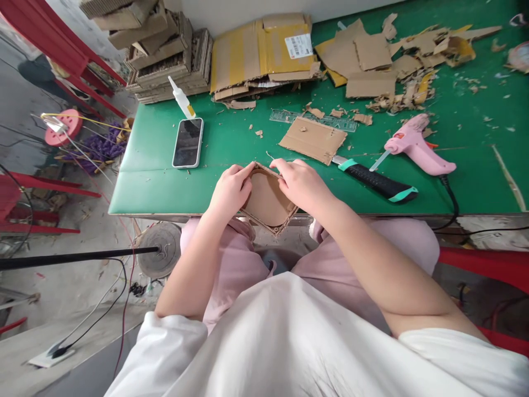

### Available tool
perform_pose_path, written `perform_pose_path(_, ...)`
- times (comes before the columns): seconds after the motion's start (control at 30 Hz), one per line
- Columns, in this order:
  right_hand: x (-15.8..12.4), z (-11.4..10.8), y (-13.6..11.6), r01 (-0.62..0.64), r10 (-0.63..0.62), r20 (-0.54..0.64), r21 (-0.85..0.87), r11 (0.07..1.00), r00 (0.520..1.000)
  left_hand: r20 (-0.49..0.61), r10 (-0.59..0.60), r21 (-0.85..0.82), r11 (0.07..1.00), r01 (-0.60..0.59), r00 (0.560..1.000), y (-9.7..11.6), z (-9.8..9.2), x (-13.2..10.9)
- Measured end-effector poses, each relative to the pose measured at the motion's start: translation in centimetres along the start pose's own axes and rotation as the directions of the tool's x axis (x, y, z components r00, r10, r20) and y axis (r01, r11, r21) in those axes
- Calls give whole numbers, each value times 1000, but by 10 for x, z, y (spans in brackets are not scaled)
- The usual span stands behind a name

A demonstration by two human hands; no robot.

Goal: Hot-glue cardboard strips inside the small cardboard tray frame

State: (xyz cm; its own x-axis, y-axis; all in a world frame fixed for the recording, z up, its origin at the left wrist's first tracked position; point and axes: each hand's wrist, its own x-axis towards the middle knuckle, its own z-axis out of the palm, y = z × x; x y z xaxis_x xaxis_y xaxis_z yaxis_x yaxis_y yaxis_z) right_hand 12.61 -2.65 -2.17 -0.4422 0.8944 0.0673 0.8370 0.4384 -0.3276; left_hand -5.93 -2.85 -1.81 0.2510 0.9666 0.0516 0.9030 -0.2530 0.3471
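A shallow square cardboard box [268, 199] with a rounded inner rim is held at the table's front edge, one corner pointing toward my body. My left hand [232, 189] grips its left side, thumb and fingers meeting near the far corner. On the other side, my right hand [302, 184] is closed round the right edge, its index finger near the far corner. Just beyond lies a flat cardboard piece [313, 139] over a clear ruler [285, 116]. A black and teal cutter [378, 182] rests to the right, beside a pink glue gun [424, 149].
On the green table [152, 193] are a phone [188, 143] and a glue bottle [181, 99] at left. Stacked cardboard [165, 60], a taped box [256, 49] and scraps [417, 60] line the back. The glue gun's cable [454, 201] hangs over the front edge.
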Motion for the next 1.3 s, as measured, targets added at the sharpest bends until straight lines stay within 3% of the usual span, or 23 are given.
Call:
perform_pose_path(0.4, -4, 3, 1, 16, -19, -50, -57, 998, 999, -34, -43, 99, 994, 46, 999, 4, 3, 3)
perform_pose_path(0.53, -4, 5, 2, 35, -38, -66, -46, 998, 997, -23, 126, 136, 983, -121, 992, 10, 2, 11)
perform_pose_path(0.63, -3, 2, 6, 49, -47, -74, 28, 998, 996, 80, 263, 132, 953, -272, 961, 15, 1, 23)
perform_pose_path(0.73, -6, -9, 17, 14, 4, -142, 130, 991, 990, 168, 256, 149, 948, -282, 952, 15, -2, 32)
perform_pose_path(0.83, -9, -20, 29, -27, 61, -218, 154, 988, 974, 191, 261, 155, 944, -292, 946, 11, -3, 35)
perform_pose_path(0.97, -5, -17, 28, 56, -40, -123, 131, 990, 992, 209, 327, 152, 920, -361, 922, 10, -1, 36)
perform_pose_path(1.1, 5, -6, 19, 109, -109, -18, 10, 994, 994, 206, 320, 196, 912, -359, 925, 15, 2, 37)
perform_pose_path(1.2, 7, -4, 17, 104, -105, -16, -38, 994, 994, 190, 298, 226, 914, -337, 935, 18, 3, 36)
perform_pose_path(1.3, 1, -8, 23, 75, -71, -82, 55, 996, 994, 184, 267, 223, 926, -305, 946, 17, 3, 34)
